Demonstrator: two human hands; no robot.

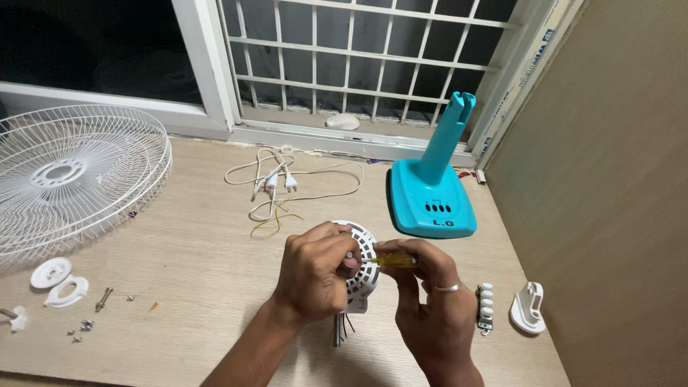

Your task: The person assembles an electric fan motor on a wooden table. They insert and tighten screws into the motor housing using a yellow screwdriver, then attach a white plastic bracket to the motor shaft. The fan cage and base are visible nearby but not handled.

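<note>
Two hands work a screwdriver into a white fan motor housing above the wooden table.

Head view: the left hand (313, 276) is clenched around the motor housing (362, 266), held just above the table (193, 244); the right hand (430, 304) pinches a yellow screwdriver (393, 260) whose tip meets the housing. Keeping the driver square and the housing steady should prevent slipping. Nearby lie the teal fan base (430, 201), power cord (287, 183), wire fan guard (68, 179), loose screws (86, 326) and switch strip (486, 304); nothing blocks the hands.

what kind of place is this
Probably a room at home used for a repair: a wooden table by a barred window, with a white fan grille and teal fan base taken apart.
</note>
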